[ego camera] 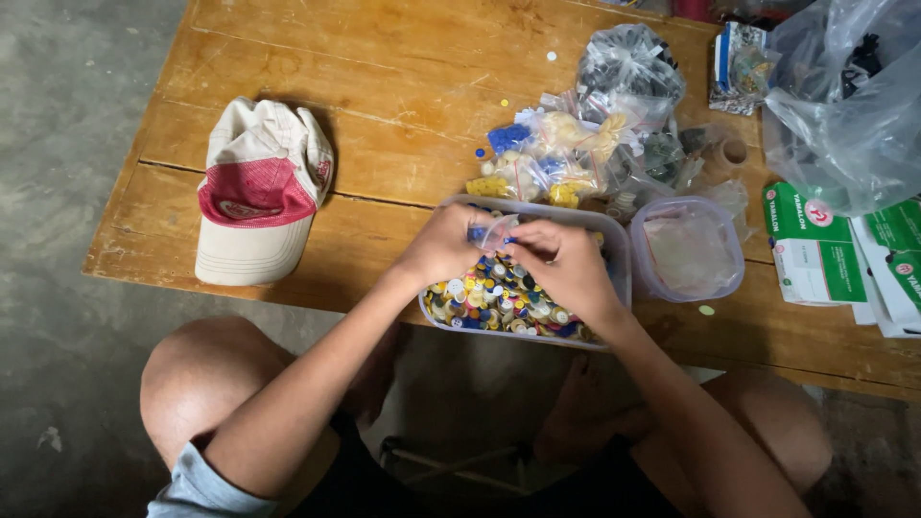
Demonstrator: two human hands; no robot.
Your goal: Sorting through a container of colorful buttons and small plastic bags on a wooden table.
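My left hand (443,246) and my right hand (566,264) meet over a clear plastic tub (619,251) full of mixed coloured buttons (489,297). Between the fingers of both hands is a small clear plastic bag (495,230) with something blue inside it. Each hand pinches one side of the bag just above the buttons. Behind the tub lies a pile of small clear bags (566,158) holding sorted buttons in blue, yellow, cream and dark colours.
A red and cream cap (259,192) lies at the left of the wooden table (384,86). An empty clear round tub (689,249) stands right of the button tub. A large clear plastic bag (844,105) and green-and-white cartons (815,245) sit at the right. A few loose buttons dot the tabletop.
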